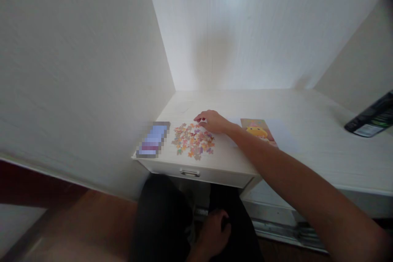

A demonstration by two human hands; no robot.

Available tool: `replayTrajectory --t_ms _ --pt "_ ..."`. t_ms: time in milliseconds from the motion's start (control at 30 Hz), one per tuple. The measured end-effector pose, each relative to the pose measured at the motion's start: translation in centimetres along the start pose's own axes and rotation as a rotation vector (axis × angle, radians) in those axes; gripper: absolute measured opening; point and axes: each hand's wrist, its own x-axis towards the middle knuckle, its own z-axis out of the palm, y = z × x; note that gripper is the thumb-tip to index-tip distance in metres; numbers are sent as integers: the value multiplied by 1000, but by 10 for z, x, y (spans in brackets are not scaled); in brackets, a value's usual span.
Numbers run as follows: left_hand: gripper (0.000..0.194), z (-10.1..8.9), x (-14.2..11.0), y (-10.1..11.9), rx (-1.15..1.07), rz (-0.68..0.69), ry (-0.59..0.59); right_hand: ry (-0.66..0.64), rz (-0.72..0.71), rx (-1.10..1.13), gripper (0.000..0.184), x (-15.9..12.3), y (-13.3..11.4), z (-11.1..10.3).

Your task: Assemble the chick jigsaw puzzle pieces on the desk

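Several small coloured puzzle pieces [193, 141] lie scattered on a white desk [307, 147]. My right hand [211, 121] reaches across the desk and rests at the far edge of the pile, its fingers curled down onto a piece I cannot make out. My left hand [216, 231] is low, below the desk edge, resting on my dark-clothed lap with fingers loosely bent and nothing visible in them. A puzzle picture card [258, 130] with a yellow figure lies just right of my right forearm.
A phone [153, 139] lies left of the pieces, near the desk's corner. A drawer with a metal handle [189, 172] sits under the desk edge. A dark packet [371, 116] is at the far right. Walls close in behind and on the left.
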Motion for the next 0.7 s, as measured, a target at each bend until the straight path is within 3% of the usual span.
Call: replayTrajectory --t_ms 200,467,700 --pt "21 16 25 -4 -88 -68 -4 -11 26 2 27 2 5 3" --pt "26 19 10 7 -154 45 -168 21 -16 60 33 2 -1 7" --pt "30 22 4 1 -124 32 -247 117 43 7 31 -1 -18 4"
